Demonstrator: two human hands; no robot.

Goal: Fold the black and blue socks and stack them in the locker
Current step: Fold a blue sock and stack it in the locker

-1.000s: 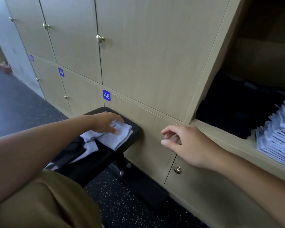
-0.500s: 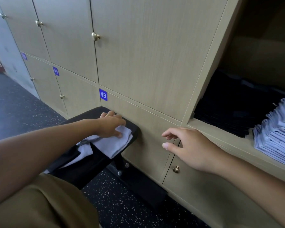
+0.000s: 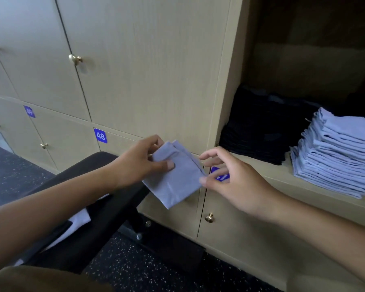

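My left hand (image 3: 141, 165) pinches a folded light-blue sock (image 3: 175, 178) and holds it in the air in front of the locker doors. My right hand (image 3: 230, 178) is spread beside it, thumb tip touching the sock's right edge, fingers relaxed. In the open locker (image 3: 268, 180) at right stands a tall stack of folded blue socks (image 3: 335, 157), with a pile of black socks (image 3: 259, 131) to its left. More unfolded socks, light and dark (image 3: 76, 222), lie on the black bench, partly hidden by my left arm.
The black padded bench (image 3: 105, 199) stands against the lower lockers, its metal base on the speckled dark floor (image 3: 118, 266). Closed beige locker doors with brass knobs (image 3: 75, 59) and blue number tags 48 (image 3: 100, 135) and 49 fill the wall.
My left hand has lifted the blue sock off the bench and carried it right toward my right hand, which now touches its edge. The camera has turned right.
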